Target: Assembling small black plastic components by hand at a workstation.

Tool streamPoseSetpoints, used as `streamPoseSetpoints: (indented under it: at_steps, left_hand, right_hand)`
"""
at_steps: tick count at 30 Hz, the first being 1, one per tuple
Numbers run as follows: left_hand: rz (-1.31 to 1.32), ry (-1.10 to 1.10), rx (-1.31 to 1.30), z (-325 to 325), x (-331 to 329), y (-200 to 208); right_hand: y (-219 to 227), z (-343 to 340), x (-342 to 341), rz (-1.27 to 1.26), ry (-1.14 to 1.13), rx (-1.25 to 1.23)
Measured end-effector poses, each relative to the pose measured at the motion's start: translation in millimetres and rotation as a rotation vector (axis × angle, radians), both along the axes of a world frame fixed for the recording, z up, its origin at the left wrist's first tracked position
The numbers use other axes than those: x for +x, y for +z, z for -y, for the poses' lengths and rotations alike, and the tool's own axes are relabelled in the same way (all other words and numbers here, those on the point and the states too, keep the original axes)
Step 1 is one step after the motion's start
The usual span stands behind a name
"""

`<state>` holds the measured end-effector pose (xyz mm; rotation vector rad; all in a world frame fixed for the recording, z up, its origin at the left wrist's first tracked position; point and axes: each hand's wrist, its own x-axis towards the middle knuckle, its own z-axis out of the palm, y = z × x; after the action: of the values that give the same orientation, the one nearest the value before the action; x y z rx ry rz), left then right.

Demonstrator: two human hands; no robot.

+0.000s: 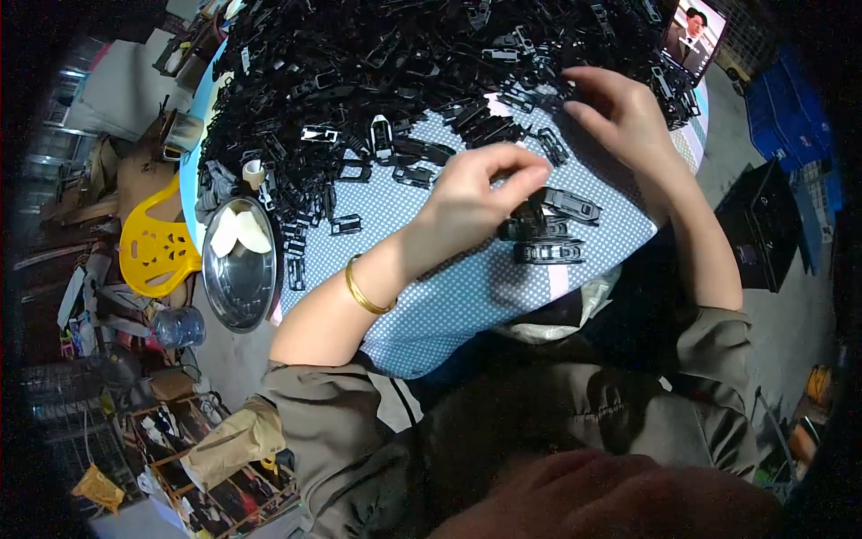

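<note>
My left hand (480, 187) is over the near part of the table, its thumb and fingertips pinched together. Dark plastic shows just beneath the fingertips, but whether it is gripped is hidden. Close by lie a few black plastic clip-like parts (549, 252), lined up side by side, with another black part (573, 207) just beyond them. Farther right, my right hand (624, 121) reaches to the edge of a large heap of black plastic parts (377, 63). Its thumb and fingers are apart, with nothing visible between them.
A blue dotted cloth (377, 310) covers the table's near side. At left stand a metal dish (235, 301) with pale pieces and a small cup (254, 173). A lit phone screen (694, 40) stands far right. Beside the table are a yellow chair (153, 242) and a black box (763, 225).
</note>
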<state>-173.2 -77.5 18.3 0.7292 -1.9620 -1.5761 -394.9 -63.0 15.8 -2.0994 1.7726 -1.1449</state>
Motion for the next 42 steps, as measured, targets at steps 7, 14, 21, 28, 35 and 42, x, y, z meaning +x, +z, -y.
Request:
streamPoseSetpoints:
  at_steps: [7,14,21,28,35,42]
  left_hand:
    - [-0.363,0.068,0.234,7,1,-3]
    - [-0.41,0.019,0.471,10,4,-1]
    - [-0.296,0.105,0.324,6,5,3]
    - [-0.279,0.159,0.386,7,5,2]
    - [-0.348,0.042,0.502,10,10,3]
    - [-0.416,0.058,0.608,7,6,5]
  right_hand:
    - [9,-4,28,0.846,0.423,0.317]
    - [24,-17,48,0.315,0.326,0.071]
    - [27,-16,28,0.005,0.443,-0.028]
    - [26,-21,33,-0.094,0.382,-0.283]
    - [26,-19,33,-0.085,0.386,-0.259]
    - [28,-26,38,-0.2,0.348,-0.272]
